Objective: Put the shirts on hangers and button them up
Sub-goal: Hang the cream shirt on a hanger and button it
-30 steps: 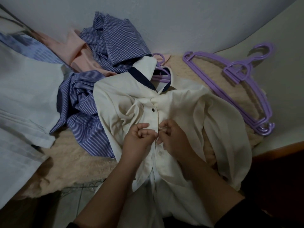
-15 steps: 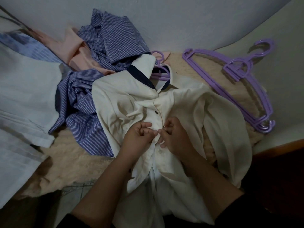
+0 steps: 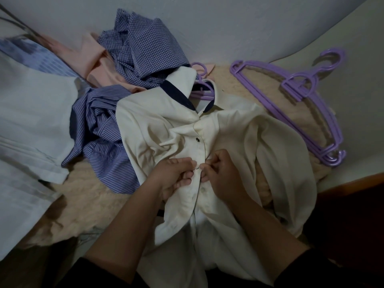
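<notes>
A cream shirt (image 3: 158, 125) with a dark navy collar lining lies front-up on a purple hanger (image 3: 202, 90) whose hook pokes out at the collar. One dark button (image 3: 197, 139) shows fastened on the placket. Just below it, my left hand (image 3: 172, 175) pinches the left edge of the placket. My right hand (image 3: 223, 173) pinches the right edge, and the fingertips of both meet at a small button between them. The shirt's lower front hangs open toward me.
A striped blue shirt (image 3: 99, 129), a checked blue shirt (image 3: 145, 48) and a pink shirt (image 3: 97, 65) lie heaped at the back left. A pale garment (image 3: 31, 121) covers the left. A stack of purple hangers (image 3: 311, 104) lies at the right on the fuzzy beige blanket (image 3: 87, 196).
Both hands stay at the same spot on the placket, fingers working closer together at the button. The view has shifted only slightly.
</notes>
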A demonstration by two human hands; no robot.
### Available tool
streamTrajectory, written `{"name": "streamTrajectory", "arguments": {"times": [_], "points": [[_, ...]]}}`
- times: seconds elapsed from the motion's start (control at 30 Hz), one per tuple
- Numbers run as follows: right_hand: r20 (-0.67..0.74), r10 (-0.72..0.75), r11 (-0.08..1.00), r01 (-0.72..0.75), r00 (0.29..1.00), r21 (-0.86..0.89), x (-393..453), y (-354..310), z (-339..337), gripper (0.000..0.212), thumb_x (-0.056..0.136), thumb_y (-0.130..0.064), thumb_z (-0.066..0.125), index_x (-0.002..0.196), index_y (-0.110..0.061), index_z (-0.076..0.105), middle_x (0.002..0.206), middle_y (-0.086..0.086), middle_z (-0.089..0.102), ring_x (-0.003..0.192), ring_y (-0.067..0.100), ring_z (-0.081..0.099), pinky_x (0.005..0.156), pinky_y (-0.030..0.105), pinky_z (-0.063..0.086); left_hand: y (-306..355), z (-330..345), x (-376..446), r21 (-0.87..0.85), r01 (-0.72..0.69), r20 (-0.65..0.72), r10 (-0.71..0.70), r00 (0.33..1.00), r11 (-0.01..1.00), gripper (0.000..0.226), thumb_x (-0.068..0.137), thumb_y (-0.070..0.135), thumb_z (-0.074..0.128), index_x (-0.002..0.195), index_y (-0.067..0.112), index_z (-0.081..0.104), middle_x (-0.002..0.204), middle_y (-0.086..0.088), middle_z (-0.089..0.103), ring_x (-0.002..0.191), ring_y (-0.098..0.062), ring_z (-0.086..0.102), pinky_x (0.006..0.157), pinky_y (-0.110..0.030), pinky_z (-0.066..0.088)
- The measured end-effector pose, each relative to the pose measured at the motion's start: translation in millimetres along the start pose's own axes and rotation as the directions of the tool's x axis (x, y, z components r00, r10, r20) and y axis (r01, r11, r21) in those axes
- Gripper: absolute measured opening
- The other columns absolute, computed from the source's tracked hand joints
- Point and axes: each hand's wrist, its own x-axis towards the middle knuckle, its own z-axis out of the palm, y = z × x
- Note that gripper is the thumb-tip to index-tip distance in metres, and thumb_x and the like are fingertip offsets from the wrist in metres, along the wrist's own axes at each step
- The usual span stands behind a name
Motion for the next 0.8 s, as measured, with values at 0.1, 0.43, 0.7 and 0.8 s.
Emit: {"name": "streamTrajectory", "arguments": {"times": [0.1, 0.43, 0.7, 0.8], "points": [[0.0, -0.034, 0.997, 0.034, 0.999, -0.064, -10, -4, -1, 0.027, 0.088, -0.008, 0.061, 0.08, -0.028, 0.044, 0.078, 0.003, 0.062, 0.071, 0.013, 0.063, 0.068, 0.026, 0.054, -4, 3, -12, 0.109, -0.1, -0.133, 0.114, 0.984, 0.989, 0.025, 0.084, 0.011, 0.071, 0.106, 0.014, 0.059, 0.071, -0.008, 0.065, 0.058, -0.011, 0.058, 0.053, -0.022, 0.049], [0.19, 0.041, 0.869, 0.059, 0.981, -0.491, -59, -4, -7, 0.019, 0.09, -0.015, 0.056, 0.095, -0.006, 0.071, 0.1, 0.004, 0.069, 0.095, 0.017, 0.06, 0.086, 0.023, 0.041, -56, -8, -74, 0.781, -0.319, 0.01, 0.5, 0.866, 0.537, 0.044, 0.071, 0.033, 0.082, 0.104, 0.035, 0.053, 0.075, 0.011, 0.063, 0.069, 0.002, 0.06, 0.067, -0.012, 0.047], [0.068, 0.217, 0.903, -0.173, 0.974, -0.394, -56, -12, 12, 0.018, 0.086, -0.015, 0.059, 0.073, -0.006, 0.067, 0.08, 0.013, 0.067, 0.079, 0.028, 0.064, 0.075, 0.035, 0.05, -53, -7, -73, 0.806, -0.283, -0.051, 0.536, 0.843, 0.521, 0.034, 0.081, 0.016, 0.069, 0.113, 0.023, 0.059, 0.072, 0.015, 0.061, 0.068, 0.006, 0.058, 0.064, -0.005, 0.039], [-0.015, 0.32, 0.939, -0.319, 0.947, -0.127, -51, -19, 11, 0.015, 0.08, -0.01, 0.063, 0.064, -0.009, 0.066, 0.068, 0.012, 0.069, 0.07, 0.029, 0.068, 0.07, 0.045, 0.057, -44, -3, -71, 0.551, -0.294, -0.174, 0.452, 0.875, 0.781, 0.028, 0.079, 0.013, 0.072, 0.104, 0.022, 0.063, 0.072, 0.005, 0.07, 0.062, 0.002, 0.062, 0.062, -0.01, 0.046]]}}
